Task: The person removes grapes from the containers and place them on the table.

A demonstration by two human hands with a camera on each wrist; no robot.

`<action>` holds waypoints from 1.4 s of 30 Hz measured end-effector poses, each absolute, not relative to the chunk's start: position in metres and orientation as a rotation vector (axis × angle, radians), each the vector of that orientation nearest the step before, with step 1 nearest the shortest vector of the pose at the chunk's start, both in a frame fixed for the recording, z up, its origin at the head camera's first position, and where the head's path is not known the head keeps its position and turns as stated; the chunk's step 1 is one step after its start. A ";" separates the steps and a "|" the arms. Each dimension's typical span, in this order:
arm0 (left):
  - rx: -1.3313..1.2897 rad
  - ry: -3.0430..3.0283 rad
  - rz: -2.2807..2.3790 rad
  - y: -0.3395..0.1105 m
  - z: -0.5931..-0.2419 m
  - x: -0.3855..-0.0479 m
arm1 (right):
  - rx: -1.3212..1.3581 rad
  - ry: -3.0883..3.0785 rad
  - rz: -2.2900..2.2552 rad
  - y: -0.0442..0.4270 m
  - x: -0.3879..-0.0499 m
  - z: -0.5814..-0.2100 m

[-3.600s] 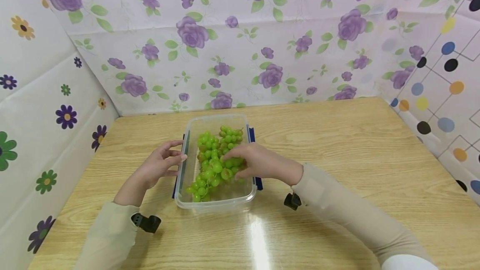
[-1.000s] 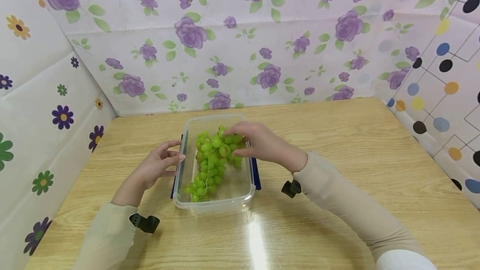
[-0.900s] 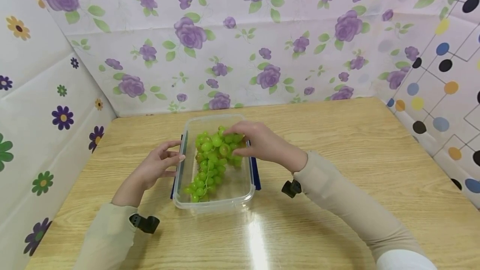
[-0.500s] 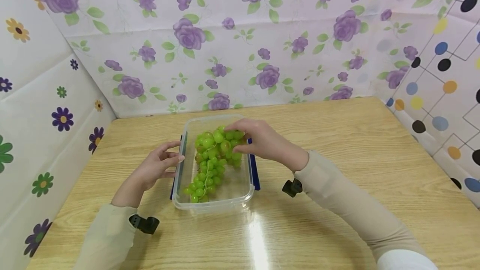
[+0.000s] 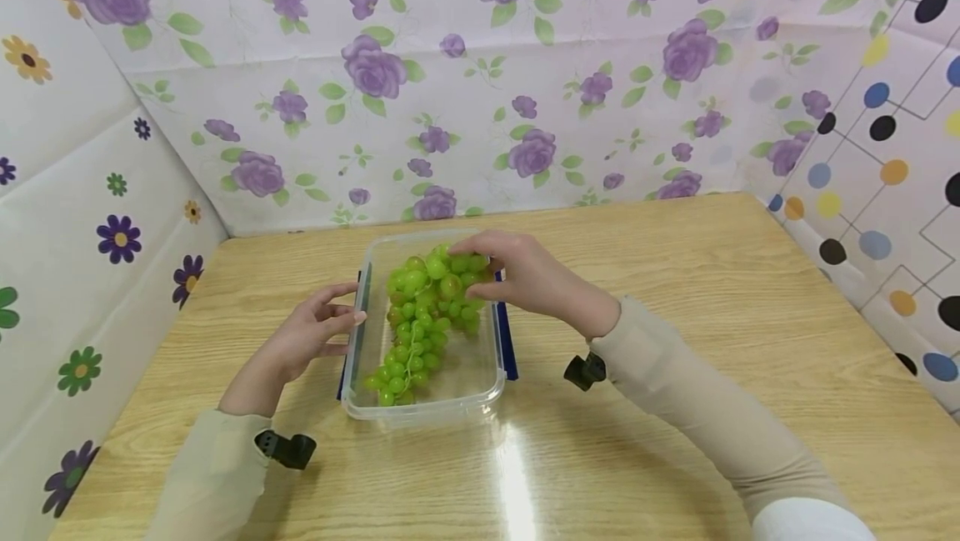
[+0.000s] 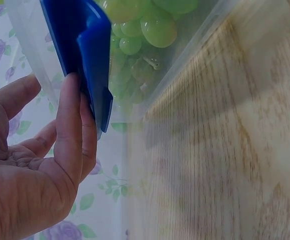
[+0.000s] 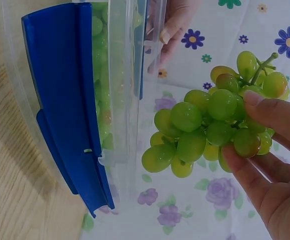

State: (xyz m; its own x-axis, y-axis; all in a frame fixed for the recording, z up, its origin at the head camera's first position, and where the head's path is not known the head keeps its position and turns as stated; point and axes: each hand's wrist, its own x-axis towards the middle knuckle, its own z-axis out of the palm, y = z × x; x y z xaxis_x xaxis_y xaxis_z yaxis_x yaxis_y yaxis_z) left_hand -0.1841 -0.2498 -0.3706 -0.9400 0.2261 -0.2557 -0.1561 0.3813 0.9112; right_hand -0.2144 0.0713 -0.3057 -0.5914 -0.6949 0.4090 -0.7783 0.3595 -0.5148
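Observation:
My right hand (image 5: 528, 276) pinches a bunch of green grapes (image 7: 197, 122) between thumb and fingers. In the right wrist view this bunch hangs clear above the container's rim, its short stem showing. More green grapes (image 5: 408, 349) lie in a clear plastic container (image 5: 427, 410), partly under the raised bunch in the head view. My left hand (image 5: 307, 333) rests at the container's left side with loosely bent fingers. In the left wrist view its fingertips touch the blue side clip (image 6: 80, 45), which hangs down.
A wooden table (image 5: 660, 316) bears the container, with table surface on both sides and in front. Another blue clip (image 7: 62, 95) hangs on the container's right side. A flower-patterned sheet (image 5: 450, 107) stands behind the table; patterned sheets flank it.
My right hand has moved away from me and upward, lifting the bunch from among the other grapes to above the rim. My left hand has stayed at the container's side.

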 end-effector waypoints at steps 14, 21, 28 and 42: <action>0.070 2.302 1.578 -0.249 -0.371 -0.184 | 1.289 -2.509 1.055 0.085 -0.218 -0.303; 0.068 2.299 1.580 -0.250 -0.372 -0.185 | 1.231 -2.525 1.020 0.090 -0.218 -0.304; 0.069 2.291 1.588 -0.251 -0.372 -0.185 | 1.187 -2.545 1.019 0.095 -0.220 -0.307; 0.075 2.294 1.582 -0.250 -0.371 -0.185 | 1.131 -2.581 1.036 0.108 -0.221 -0.311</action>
